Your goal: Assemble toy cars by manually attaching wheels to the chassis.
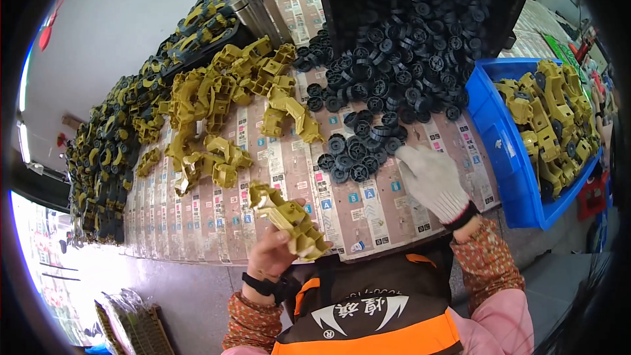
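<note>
1. Olive-yellow toy-vehicle shell [294,223]: it sits in my left hand [271,248], above the near edge of the table, its hollow, ribbed side showing. I judge it light and stiff, smooth enough to slip a little, its thin edges the likeliest part to chip. The long sidewalls look the best hold.
2. My bare left hand is closed around its middle, thumb on the near side, fingertips showing past the far side; the forearm rises from below.
3. My gloved right hand [430,181] reaches forward and leftward, back upward, fingertips at the loose black toy wheels [358,151]. I cannot tell whether it pinches one.
4. Beyond my left hand lie more yellow shells [200,102]; to the right of my right hand stands a blue crate [503,151] of yellow vehicle bodies [549,135].
</note>
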`<action>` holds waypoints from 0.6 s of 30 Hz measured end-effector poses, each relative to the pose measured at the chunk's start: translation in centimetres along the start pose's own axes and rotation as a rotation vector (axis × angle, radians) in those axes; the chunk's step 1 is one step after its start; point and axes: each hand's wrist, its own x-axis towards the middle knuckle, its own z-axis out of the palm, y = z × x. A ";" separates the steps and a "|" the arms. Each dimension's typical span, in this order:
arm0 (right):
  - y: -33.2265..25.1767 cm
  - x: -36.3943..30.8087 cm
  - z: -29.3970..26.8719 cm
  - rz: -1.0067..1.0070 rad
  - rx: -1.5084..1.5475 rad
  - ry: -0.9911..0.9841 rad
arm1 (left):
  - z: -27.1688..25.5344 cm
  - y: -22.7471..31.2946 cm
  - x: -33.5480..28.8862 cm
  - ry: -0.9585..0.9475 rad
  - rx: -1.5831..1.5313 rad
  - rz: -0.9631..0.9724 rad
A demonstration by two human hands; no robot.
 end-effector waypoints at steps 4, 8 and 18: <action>-0.1 2.3 2.1 -0.028 -0.053 -0.099 | 1.1 -2.0 0.5 -0.037 0.111 0.081; -1.1 3.6 3.2 -0.022 -0.151 -0.176 | 1.5 -2.5 0.8 -0.047 0.144 0.106; -1.7 0.8 0.8 0.200 -0.003 -0.174 | 1.8 -3.8 2.1 -0.051 0.128 0.152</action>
